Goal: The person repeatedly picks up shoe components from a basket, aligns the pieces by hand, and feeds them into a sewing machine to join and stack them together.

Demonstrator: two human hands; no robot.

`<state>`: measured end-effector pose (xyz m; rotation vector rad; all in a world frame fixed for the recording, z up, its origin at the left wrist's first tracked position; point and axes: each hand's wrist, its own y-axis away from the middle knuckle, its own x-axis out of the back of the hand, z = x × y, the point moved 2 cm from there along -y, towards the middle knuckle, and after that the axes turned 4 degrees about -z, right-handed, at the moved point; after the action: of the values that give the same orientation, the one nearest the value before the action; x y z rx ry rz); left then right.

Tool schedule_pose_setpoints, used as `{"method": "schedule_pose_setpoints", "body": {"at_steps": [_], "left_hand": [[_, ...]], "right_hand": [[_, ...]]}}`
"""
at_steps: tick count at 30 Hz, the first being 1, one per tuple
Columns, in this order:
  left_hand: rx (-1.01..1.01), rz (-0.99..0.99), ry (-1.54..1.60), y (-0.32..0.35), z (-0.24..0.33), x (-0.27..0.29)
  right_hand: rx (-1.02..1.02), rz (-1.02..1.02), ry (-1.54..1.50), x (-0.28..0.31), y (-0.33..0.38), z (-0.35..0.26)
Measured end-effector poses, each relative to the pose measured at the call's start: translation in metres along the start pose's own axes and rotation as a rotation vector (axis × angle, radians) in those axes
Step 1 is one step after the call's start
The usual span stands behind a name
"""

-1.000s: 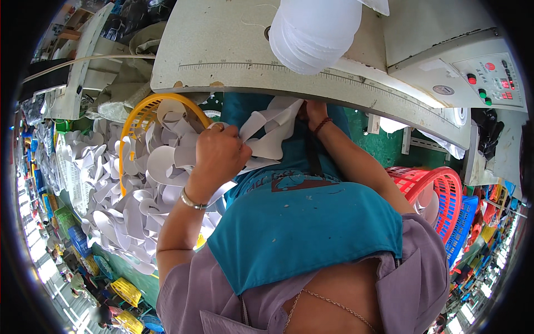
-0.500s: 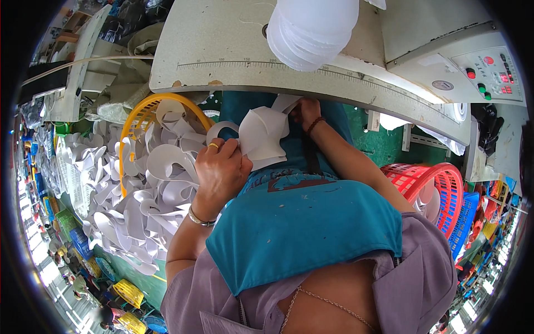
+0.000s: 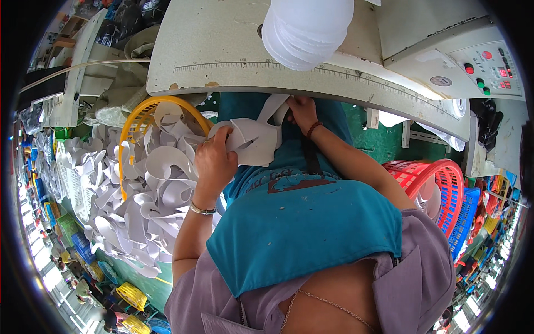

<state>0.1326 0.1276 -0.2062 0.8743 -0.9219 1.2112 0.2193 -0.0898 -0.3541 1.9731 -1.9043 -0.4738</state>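
Over my lap, both hands hold white curved sheet pieces point(image 3: 260, 146) that look thin and flexible, with narrow bands. My left hand point(image 3: 216, 162) pinches the left side between thumb and fingers. Near the machine table's front edge, my right hand point(image 3: 303, 116) grips the end of a band; its fingertips are partly hidden. How many pieces are held together I cannot tell. A large heap of similar white pieces point(image 3: 167, 162) fills and surrounds a yellow basket point(image 3: 123, 146) to my left.
Ahead is a pale machine table point(image 3: 208, 47) with a ruler scale and a stack of white rounded pieces point(image 3: 303, 36). A control panel point(image 3: 492, 72) with red and green buttons sits at the far right. A red basket point(image 3: 453, 195) stands right, beside a blue one point(image 3: 466, 220).
The held pieces have turned and spread more openly, showing a dark slit or mark. My left hand has risen slightly, and my right hand has shifted a little left.
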Motion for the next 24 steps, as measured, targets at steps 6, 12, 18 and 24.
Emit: {"method": "schedule_pose_setpoints", "body": {"at_steps": [6,12,18,24], "left_hand": [[-0.152,0.26,0.17,-0.002,0.007,0.006],[-0.24,0.34,0.383,0.015,0.014,0.009],[-0.396,0.455,0.336,0.026,0.024,0.01],[-0.313,0.462,0.407,0.039,0.026,0.002]], "right_hand": [[-0.061,0.015,-0.111,0.01,-0.003,0.013],[-0.193,-0.035,-0.149,0.005,-0.003,0.03],[-0.22,-0.06,-0.096,-0.001,-0.001,0.032],[-0.234,-0.031,-0.099,0.001,-0.004,0.033]]}}
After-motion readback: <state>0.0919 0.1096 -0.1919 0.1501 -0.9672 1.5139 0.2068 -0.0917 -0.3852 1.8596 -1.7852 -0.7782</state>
